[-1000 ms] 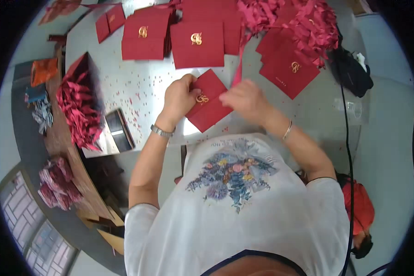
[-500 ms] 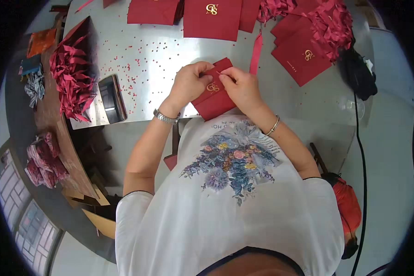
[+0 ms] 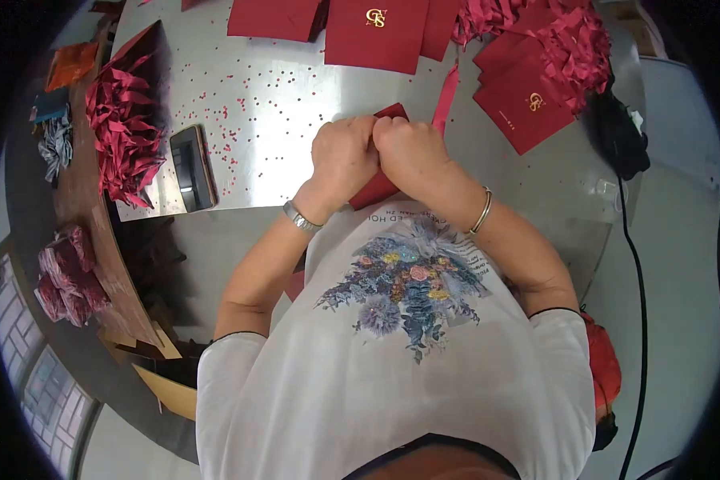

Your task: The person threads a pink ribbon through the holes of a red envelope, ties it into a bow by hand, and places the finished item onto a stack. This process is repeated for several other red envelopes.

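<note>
One bunch of red ribbons (image 3: 126, 136) at the left edge of the tabletop (image 3: 252, 180). Phone (image 3: 192, 170) just beside it, dark screen up. Red specks (image 3: 230, 120) scattered right of the phone (some are loose dots, some clustered). Left stack (image 3: 272, 18) beyond, cut by the frame.

Left hand (image 3: 344, 156): fingers curled, watch (image 3: 302, 216) on wrist. Card (image 3: 374, 192), red, at the near edge, mostly covered by both hands. Gold-lettered stack (image 3: 374, 38) lies farther back. Right hand (image 3: 412, 152): curled, touching the left; fingertips hidden, cannot tell what either pinches.

Loose ribbon (image 3: 446, 100) near the right hand. Fanned cards (image 3: 524, 116) farther right, under a ribbon heap (image 3: 574, 60).
</note>
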`<state>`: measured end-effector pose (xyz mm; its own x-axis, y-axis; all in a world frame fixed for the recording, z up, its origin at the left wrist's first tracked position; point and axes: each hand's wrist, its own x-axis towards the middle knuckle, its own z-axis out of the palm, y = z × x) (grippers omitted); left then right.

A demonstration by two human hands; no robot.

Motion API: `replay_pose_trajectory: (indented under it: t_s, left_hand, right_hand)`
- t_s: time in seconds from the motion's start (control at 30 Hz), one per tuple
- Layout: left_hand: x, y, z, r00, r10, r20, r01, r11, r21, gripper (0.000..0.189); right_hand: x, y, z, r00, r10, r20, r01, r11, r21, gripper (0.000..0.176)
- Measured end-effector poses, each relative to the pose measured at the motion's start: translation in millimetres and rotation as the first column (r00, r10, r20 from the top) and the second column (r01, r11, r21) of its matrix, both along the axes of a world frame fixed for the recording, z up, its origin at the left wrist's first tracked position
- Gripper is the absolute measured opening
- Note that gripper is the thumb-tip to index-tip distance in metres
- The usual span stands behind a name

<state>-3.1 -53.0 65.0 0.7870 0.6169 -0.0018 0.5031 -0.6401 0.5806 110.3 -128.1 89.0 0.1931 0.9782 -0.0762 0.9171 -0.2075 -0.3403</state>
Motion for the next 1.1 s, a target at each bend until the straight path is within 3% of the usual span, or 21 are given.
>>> replay_pose_trajectory:
  t_s: [0.03,0.07,0.1,0.13,0.17,0.27,0.33,0.43,0.57,0.6,0.63,0.67,0.7,0.73,0.77,0.8,0.83,0.93,1.0,1.07,1.1]
  left_hand:
    - [-1,1,-2,0.996,0.049,0.069,-0.044,0.996,-0.074,0.019]
    - [-2,1,-5,0.986,0.101,0.134,-0.080,0.985,-0.151,0.016]
    - [-6,8,-12,0.984,0.139,0.108,-0.094,0.933,-0.346,0.018]
    - [-10,17,-21,0.984,0.165,0.072,-0.103,0.843,-0.528,0.020]
    - [-12,20,-29,0.986,0.148,0.077,-0.080,0.822,-0.564,0.025]
    - [-13,23,-33,0.988,0.137,0.074,-0.069,0.811,-0.580,0.024]
    - [-13,23,-36,0.985,0.147,0.088,-0.062,0.784,-0.617,0.024]
    - [-14,23,-34,0.984,0.149,0.095,-0.054,0.765,-0.642,0.023]
    - [-16,21,-37,0.981,0.156,0.117,-0.043,0.758,-0.650,0.024]
    - [-16,19,-34,0.981,0.154,0.121,-0.040,0.760,-0.649,0.024]
    - [-16,17,-30,0.982,0.153,0.114,-0.068,0.837,-0.542,0.022]
    - [-16,12,-25,0.982,0.155,0.106,-0.096,0.898,-0.429,0.020]
    - [-15,7,-20,0.982,0.156,0.109,-0.095,0.898,-0.430,0.020]
    - [-13,2,-15,0.988,0.108,0.110,-0.079,0.968,-0.237,0.018]
    - [-10,-2,-10,0.993,0.063,0.103,-0.059,0.998,-0.034,0.016]
    - [-8,-4,-5,0.997,0.055,0.058,-0.054,0.998,-0.021,0.016]
    - [-8,-7,-5,0.997,0.055,0.057,-0.054,0.998,-0.024,0.016]
    - [-5,-7,-5,0.995,0.054,0.088,-0.053,0.998,-0.018,0.012]
    - [-8,-5,-8,0.979,0.099,0.180,-0.076,0.988,-0.131,0.014]
    - [-12,-4,-13,0.980,0.108,0.168,-0.089,0.989,-0.116,0.014]
    - [-13,-3,-13,0.982,0.109,0.155,-0.094,0.990,-0.101,0.014]
  right_hand:
    - [-1,0,-2,1.000,-0.010,0.006,0.010,1.000,-0.001,0.011]
    - [5,1,-6,0.961,-0.143,-0.238,0.140,0.990,-0.031,0.013]
    - [14,3,-11,0.850,-0.263,-0.457,0.251,0.964,-0.088,0.015]
    - [13,-1,-22,0.734,-0.357,-0.578,0.356,0.927,-0.119,0.014]
    - [12,-5,-32,0.737,-0.352,-0.577,0.353,0.928,-0.117,0.014]
    - [9,-13,-40,0.689,-0.328,-0.647,0.386,0.921,-0.055,0.015]
    - [12,-12,-36,0.607,-0.398,-0.688,0.380,0.906,-0.188,0.014]
    - [12,-13,-37,0.664,-0.294,-0.687,0.307,0.946,-0.107,0.014]
    - [12,-9,-39,0.672,-0.303,-0.675,0.316,0.943,-0.109,0.015]
    - [12,-7,-29,0.548,-0.407,-0.730,0.343,0.906,-0.247,0.015]
    - [12,-4,-24,0.413,-0.506,-0.757,0.348,0.856,-0.383,0.016]
    - [11,-4,-24,0.415,-0.507,-0.756,0.349,0.855,-0.382,0.016]
    - [10,-3,-25,0.578,-0.440,-0.688,0.355,0.894,-0.274,0.016]
    - [9,-2,-25,0.721,-0.366,-0.588,0.337,0.927,-0.163,0.016]
    - [9,0,-22,0.724,-0.363,-0.586,0.336,0.928,-0.161,0.016]
    - [6,1,-14,0.892,-0.259,-0.371,0.253,0.965,-0.067,0.016]
    - [2,1,-7,0.982,-0.146,-0.121,0.147,0.989,-0.001,0.016]
    - [-4,1,-1,0.985,-0.119,-0.123,0.122,0.992,0.016,0.016]
    - [-2,5,-2,0.989,-0.100,-0.107,0.103,0.994,0.022,0.015]
    - [7,10,-7,0.813,-0.313,-0.490,0.238,0.948,-0.210,0.015]
    - [13,10,-9,0.498,-0.504,-0.706,0.286,0.864,-0.415,0.016]
